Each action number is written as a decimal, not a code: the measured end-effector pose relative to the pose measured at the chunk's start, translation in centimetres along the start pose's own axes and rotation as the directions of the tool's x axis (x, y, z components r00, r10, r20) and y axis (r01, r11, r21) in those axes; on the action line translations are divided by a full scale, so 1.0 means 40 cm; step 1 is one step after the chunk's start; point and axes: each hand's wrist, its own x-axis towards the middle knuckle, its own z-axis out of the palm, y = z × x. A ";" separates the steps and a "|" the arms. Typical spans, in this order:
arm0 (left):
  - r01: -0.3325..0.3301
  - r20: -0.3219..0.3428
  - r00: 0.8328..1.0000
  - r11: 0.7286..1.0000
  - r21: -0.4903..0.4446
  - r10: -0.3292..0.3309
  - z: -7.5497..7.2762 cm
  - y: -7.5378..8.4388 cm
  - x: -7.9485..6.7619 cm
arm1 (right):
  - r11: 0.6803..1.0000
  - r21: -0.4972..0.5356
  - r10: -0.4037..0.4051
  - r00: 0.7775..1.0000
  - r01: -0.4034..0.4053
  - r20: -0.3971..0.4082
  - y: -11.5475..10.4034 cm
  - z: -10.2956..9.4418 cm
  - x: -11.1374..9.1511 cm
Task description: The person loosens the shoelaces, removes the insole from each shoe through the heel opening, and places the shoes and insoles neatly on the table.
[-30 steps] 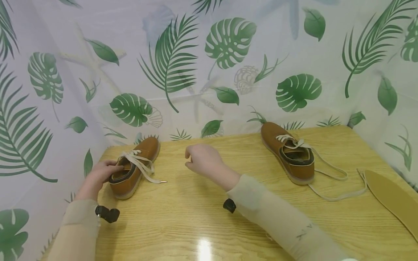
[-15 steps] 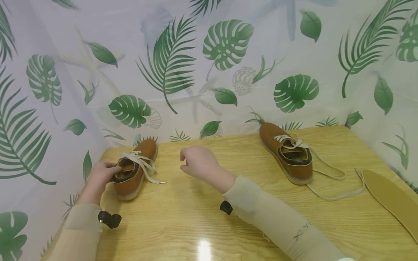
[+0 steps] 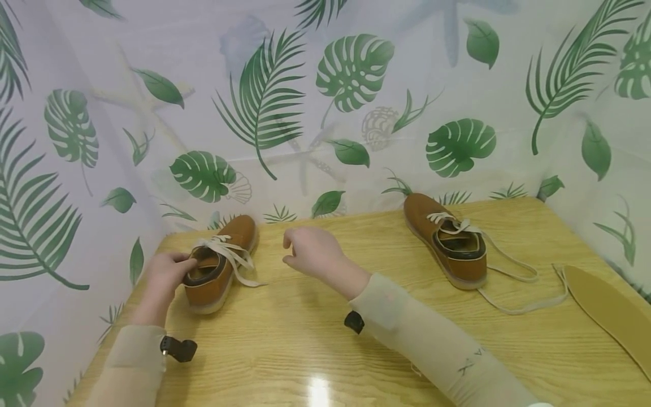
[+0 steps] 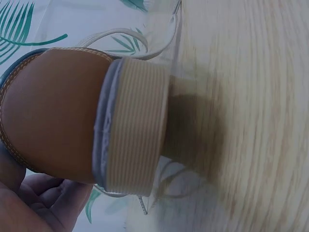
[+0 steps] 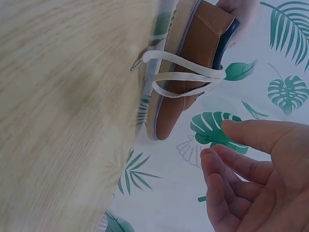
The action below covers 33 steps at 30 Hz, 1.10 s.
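A brown shoe (image 3: 208,291) with untied white laces is at the left in the head view. My left hand (image 3: 165,274) pinches its collar by the heel, thumb reaching into the opening. In the left wrist view, the heel (image 4: 53,116) and ribbed sole (image 4: 137,128) sit over a dark shadow on the wood. To the right of this shoe my right hand (image 3: 320,254) hovers over the table, fingers loosely bent and holding nothing. The right wrist view shows the lace loops (image 5: 188,75) hanging apart from my right hand (image 5: 260,179).
A second brown shoe (image 3: 419,212) stands at the back right, its white lace (image 3: 524,308) trailing across the wooden table (image 3: 264,339). A flat tan piece shaped like an insole (image 3: 610,311) lies at the right edge. A leaf-printed cloth (image 3: 285,198) hangs behind and at the sides.
My left hand has shifted slightly to the right, bringing the left shoe and its laces along. The right hand hardly moves, and the other shoe stays in place.
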 end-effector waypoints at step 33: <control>-0.084 0.134 0.987 0.994 -0.077 0.093 0.132 0.141 -0.058 | 0.999 0.032 0.004 1.000 -0.004 -0.003 0.027 0.002 -0.004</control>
